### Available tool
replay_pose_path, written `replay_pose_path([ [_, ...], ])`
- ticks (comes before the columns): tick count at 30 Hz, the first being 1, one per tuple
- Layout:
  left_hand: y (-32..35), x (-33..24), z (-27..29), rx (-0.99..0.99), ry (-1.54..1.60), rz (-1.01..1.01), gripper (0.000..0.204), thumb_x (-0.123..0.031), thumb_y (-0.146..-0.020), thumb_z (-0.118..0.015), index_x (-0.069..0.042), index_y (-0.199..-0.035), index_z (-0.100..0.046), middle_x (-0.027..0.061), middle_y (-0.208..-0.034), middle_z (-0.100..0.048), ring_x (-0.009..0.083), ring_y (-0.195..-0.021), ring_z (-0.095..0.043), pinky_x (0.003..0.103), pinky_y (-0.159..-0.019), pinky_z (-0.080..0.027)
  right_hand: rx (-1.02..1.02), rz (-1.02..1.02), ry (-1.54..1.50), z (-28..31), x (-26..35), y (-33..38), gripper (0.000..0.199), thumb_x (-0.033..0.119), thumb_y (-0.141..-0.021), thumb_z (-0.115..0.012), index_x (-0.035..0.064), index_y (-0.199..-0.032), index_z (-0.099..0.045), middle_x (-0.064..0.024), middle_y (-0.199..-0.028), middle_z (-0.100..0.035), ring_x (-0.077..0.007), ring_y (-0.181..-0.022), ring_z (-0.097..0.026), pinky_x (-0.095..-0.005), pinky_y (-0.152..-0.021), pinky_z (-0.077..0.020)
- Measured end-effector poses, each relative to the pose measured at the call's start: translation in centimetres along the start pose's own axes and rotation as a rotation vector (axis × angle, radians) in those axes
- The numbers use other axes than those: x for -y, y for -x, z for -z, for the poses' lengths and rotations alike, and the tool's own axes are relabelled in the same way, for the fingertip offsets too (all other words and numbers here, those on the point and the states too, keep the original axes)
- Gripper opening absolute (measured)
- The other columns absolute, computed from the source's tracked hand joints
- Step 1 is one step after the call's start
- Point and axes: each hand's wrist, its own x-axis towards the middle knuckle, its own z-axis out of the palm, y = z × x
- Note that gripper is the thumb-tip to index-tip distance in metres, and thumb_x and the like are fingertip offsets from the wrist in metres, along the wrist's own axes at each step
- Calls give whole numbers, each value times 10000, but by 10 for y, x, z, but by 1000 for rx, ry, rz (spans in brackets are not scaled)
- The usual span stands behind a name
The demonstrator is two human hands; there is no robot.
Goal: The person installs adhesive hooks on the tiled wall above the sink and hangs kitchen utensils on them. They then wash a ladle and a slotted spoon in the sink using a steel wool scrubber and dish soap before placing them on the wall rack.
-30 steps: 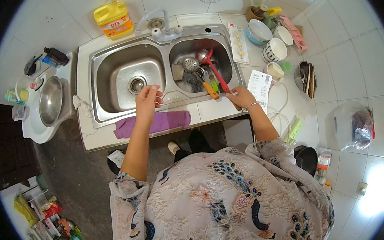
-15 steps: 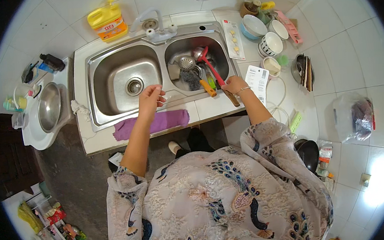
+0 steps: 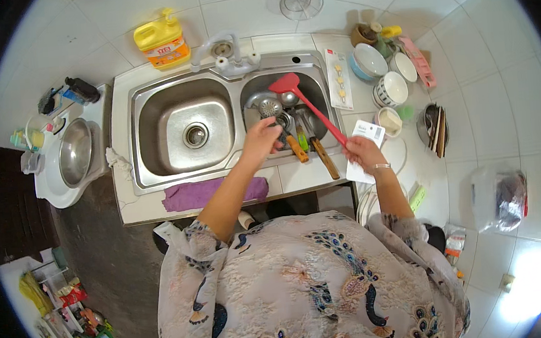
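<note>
A red spatula (image 3: 315,108) with a broad flat head is tilted over the right sink basin (image 3: 324,95). My right hand (image 3: 364,152) is closed round the end of its handle, above the counter's near right part. My left hand (image 3: 260,139) hovers at the near left of that basin, fingers loosely bent and apart, beside an orange-handled skimmer (image 3: 296,148). No held thing shows in it. A steel ladle bowl (image 3: 288,99), a green-handled tool (image 3: 303,142) and a wooden-handled utensil (image 3: 326,159) also lie in or across the basin. My left hand hides part of its contents.
Left of these is a steel basin (image 3: 150,154) with a drain. A purple cloth (image 3: 215,193) lies along the front edge. Behind stand a white faucet (image 3: 230,63) and a yellow detergent jug (image 3: 163,43). Bowls (image 3: 391,88) and a white card package (image 3: 355,174) sit on the right.
The red spatula has risen out of the basin, its handle moving right with my right hand. My left hand has moved right, over the right basin's near edge. The view has shifted slightly.
</note>
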Motion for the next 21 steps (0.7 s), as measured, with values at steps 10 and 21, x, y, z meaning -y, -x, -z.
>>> replay_pose_path([
  [10,-15,-62,-61,39,330,-183,261,-267,-877,-566,-55,-1022,-519,71,-874,-597,82,-537,-510,201,-437,-382,-40,322,144,-16,-13,21,249,57,-844,-574,-12,-1082,-552,-52,-883,-624,-110,-797,-589,-237,-718,-478],
  [21,-25,-122,-39,537,841,-295,275,-187,-914,-490,-71,-1163,-499,64,-971,-587,160,-841,-539,293,-768,-454,-33,729,-549,-61,111,23,588,97,-877,-536,117,-1373,-219,-151,-1122,-535,-215,-908,-586,-337,-832,-477],
])
